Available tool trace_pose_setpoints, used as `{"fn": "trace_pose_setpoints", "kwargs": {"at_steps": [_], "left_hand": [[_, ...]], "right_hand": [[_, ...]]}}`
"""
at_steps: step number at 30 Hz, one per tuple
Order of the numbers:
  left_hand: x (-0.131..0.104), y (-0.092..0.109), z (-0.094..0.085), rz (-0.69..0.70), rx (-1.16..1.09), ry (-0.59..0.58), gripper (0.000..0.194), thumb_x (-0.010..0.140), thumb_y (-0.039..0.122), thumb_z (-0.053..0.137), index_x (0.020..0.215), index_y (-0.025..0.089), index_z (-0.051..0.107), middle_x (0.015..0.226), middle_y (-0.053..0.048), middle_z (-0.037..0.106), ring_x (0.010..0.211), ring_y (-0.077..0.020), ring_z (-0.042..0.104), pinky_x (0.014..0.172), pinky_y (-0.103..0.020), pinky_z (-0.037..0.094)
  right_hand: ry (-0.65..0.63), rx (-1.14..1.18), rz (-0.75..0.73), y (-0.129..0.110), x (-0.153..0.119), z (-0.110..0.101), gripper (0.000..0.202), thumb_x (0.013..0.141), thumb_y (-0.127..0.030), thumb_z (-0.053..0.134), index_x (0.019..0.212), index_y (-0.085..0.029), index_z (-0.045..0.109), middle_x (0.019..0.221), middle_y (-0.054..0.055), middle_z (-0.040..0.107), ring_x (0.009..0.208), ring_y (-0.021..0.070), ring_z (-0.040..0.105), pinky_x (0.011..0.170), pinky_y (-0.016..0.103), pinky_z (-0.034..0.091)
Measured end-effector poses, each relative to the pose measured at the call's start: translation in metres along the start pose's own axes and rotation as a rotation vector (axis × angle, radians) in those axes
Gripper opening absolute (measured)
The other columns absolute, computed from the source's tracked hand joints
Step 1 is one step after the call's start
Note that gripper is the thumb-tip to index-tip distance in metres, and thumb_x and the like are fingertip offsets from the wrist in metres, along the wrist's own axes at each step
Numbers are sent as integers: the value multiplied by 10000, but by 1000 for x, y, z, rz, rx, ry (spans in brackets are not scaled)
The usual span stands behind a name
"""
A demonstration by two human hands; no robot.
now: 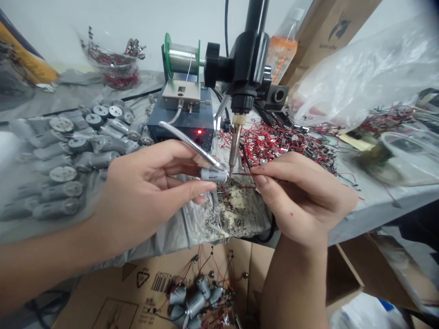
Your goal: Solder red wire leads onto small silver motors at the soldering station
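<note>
Farther back at left, a clear plastic bowl (118, 68) holds red wires and small dark parts. Below the surface (377, 194), a cardboard box (103, 292) contains gray wired motors (195, 304); at right stands 1 clear plastic tub (413, 155), its contents too blurred to tell. Gray sheeting (181, 228) covers the surface, bearing rows of loose motors (61, 189) at left and a heap of red wires (288, 141) behind the right hand (305, 192). A solder spool (184, 57) sits above a blue unit with 1 red light, before a pale wall (137, 18). Centrally, the left hand (147, 183) is clamped on 1 small gray motor (213, 175), its end at the soldering iron (235, 141) tip; the right hand's fingers pinch 1 red wire (243, 174) there.
</note>
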State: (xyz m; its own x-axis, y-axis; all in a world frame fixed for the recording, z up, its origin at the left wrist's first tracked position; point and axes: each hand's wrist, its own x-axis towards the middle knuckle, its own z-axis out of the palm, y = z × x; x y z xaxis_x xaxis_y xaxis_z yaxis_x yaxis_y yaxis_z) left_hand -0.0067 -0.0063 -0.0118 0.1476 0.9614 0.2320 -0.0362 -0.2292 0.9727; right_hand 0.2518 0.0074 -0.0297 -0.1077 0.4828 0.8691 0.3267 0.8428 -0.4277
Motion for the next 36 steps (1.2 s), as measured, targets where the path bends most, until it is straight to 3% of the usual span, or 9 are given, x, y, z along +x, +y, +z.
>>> {"fn": "trace_pose_setpoints", "kwargs": {"at_steps": [8, 14, 22, 36], "left_hand": [[2, 1, 1, -23, -10, 1, 386, 856, 112, 1159, 1100, 372, 1013, 1134, 54, 985, 907, -228, 961, 793, -282, 881], [2, 1, 1, -21, 0, 2, 367, 860, 111, 1146, 1081, 373, 1013, 1125, 52, 984, 887, -237, 959, 792, -316, 892], [0, 2, 0, -9, 26, 0, 333, 922, 144, 1114, 1097, 409, 1015, 1105, 90, 976, 834, -177, 935, 781, -249, 868], [-1, 3, 1, 6, 49, -3, 297, 939, 148, 1102, 1107, 368, 995, 1101, 80, 973, 856, -217, 945, 783, -316, 884]], "right_hand": [[32, 17, -14, 1, 1, 2, 185, 992, -71, 913, 1029, -252, 922, 856, 7, 869, 647, 163, 738, 582, 315, 604], [17, 13, -3, 0, 1, 2, 194, 1006, -83, 896, 1042, -270, 928, 848, 8, 863, 640, 176, 722, 569, 328, 596], [36, 14, -4, 1, 0, 3, 187, 992, -81, 917, 1039, -262, 931, 853, 4, 868, 649, 166, 743, 585, 318, 607], [11, 9, 5, 1, -1, 3, 208, 1015, -83, 878, 1050, -283, 922, 850, -1, 860, 641, 177, 719, 579, 336, 597]]}}
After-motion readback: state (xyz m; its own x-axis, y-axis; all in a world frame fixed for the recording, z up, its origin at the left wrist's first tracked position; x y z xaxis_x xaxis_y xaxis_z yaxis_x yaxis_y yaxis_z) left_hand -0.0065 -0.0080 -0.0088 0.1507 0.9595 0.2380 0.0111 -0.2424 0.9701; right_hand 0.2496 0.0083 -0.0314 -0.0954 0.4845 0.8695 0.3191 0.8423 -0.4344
